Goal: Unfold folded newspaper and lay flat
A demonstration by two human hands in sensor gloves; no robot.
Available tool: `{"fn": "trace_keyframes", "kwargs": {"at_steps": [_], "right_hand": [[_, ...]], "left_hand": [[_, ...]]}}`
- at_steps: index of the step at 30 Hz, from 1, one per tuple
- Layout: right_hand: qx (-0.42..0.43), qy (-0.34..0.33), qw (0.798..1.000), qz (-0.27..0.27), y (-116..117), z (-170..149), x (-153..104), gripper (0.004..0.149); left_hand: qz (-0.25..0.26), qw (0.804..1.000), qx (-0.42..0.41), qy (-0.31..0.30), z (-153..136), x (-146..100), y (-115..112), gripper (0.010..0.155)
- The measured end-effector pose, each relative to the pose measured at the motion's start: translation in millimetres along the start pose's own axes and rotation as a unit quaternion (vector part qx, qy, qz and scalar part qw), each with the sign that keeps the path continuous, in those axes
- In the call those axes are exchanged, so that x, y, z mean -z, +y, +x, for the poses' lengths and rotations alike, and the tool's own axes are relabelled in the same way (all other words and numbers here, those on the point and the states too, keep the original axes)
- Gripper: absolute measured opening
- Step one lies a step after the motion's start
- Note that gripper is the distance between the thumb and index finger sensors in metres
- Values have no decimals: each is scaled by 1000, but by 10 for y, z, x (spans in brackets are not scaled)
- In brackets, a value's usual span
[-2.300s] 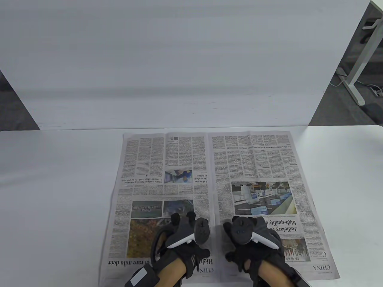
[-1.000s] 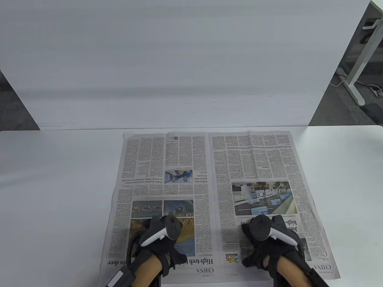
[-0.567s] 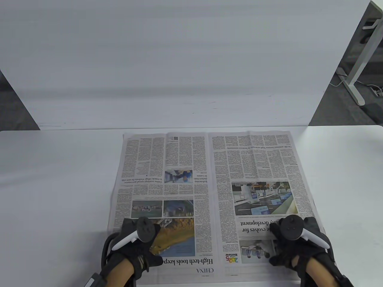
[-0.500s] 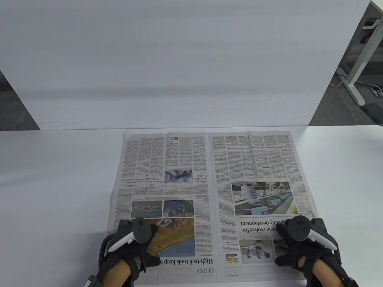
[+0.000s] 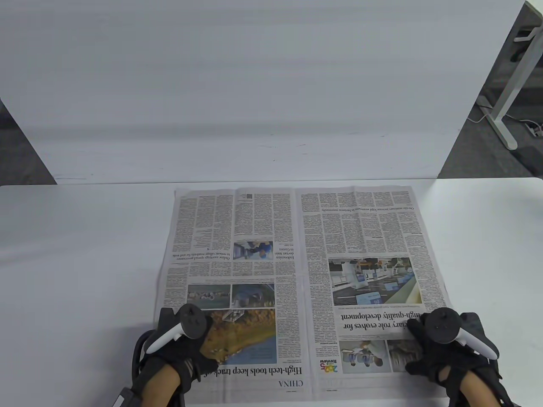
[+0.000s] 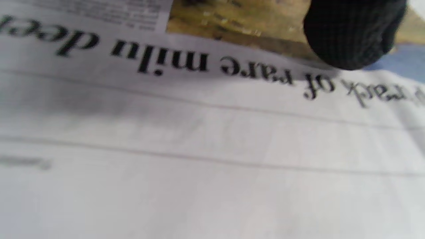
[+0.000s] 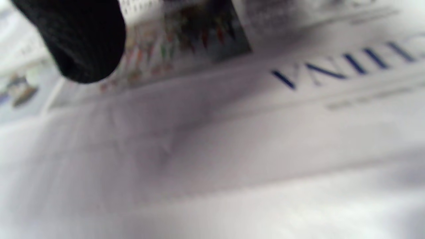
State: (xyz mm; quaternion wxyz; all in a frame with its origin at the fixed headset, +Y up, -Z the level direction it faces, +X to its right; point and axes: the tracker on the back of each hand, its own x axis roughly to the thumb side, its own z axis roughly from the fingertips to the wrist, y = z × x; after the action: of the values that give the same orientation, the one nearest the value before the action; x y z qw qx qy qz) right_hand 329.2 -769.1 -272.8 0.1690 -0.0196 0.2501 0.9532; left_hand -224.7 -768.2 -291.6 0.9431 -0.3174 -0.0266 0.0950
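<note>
Newspaper (image 5: 297, 271) spread on counter (image 5: 76, 254) — left hand (image 5: 180, 343), right hand (image 5: 445, 345) pressing near corners, fingers flat, gripping nothing.

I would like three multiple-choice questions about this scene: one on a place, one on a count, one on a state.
1. Where is the left hand?
A. near left corner of the newspaper
B. far edge
C. off the table

2. How many gloved hands show?
A. one
B. two
C. three

3. The newspaper is:
A. rolled
B. folded shut
C. spread open

Answers: 1 A, it rests on the near left part; 2 B, left plus right hand; 3 C, both pages lie open.
</note>
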Motion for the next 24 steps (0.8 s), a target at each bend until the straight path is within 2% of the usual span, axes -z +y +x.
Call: {"fn": "trace_keyframes", "kwargs": {"at_steps": [3,6,9,12,14,24], "right_hand": [[-2,18,996,-83,-70,-21,-20,77],[3,20,992,-121,-118,-64,26,69],[5,19,991,-131,-124,-75,90,65],[-1,21,993,-116,-106,-64,116,63],[1,23,992,-120,-120,-52,101,63],[-30,41,989,-140,-202,44,-59,55]], "left_hand": [[57,998,-25,1,-1,-37,75,86],[98,994,-47,4,-38,-6,127,81],[96,993,-64,9,-92,54,129,77],[78,995,-68,9,-121,81,111,75],[86,994,-69,9,-124,66,130,74],[41,995,-85,20,-136,-130,170,70]]}}
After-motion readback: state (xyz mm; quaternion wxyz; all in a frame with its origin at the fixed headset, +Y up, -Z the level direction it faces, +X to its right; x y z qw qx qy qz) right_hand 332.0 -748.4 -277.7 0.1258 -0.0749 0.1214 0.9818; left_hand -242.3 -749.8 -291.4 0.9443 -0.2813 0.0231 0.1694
